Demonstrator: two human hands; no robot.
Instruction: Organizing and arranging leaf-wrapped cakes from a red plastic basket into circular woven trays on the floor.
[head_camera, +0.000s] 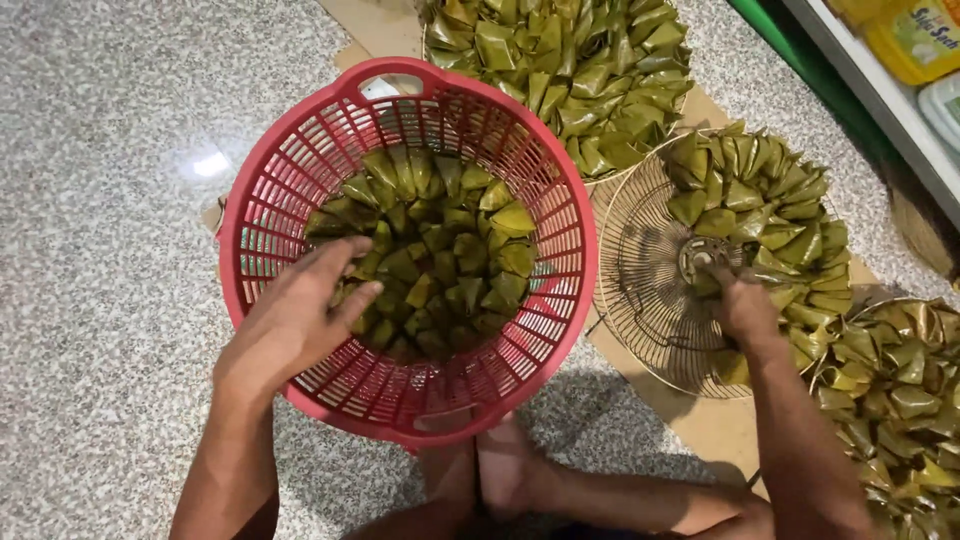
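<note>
A round red plastic basket (300, 150) stands on the speckled floor, holding several green leaf-wrapped triangular parcels (450, 260). My left hand (295, 315) reaches into the basket at its left side, fingers resting on the parcels there; whether it grips one I cannot tell. My right hand (742, 305) lies on a round wire fan-guard rack (640, 290) to the right, fingers closed on a leaf parcel (703, 282) near the rack's hub. More parcels (770, 215) are laid in rows on the rack's far and right part.
A second rack heaped with leaf parcels (580, 70) lies beyond the basket, a third (890, 390) at the lower right. Brown cardboard (700, 420) lies under the racks. A white shelf with yellow bottles (915, 40) runs along the upper right. My feet (500, 470) sit below the basket.
</note>
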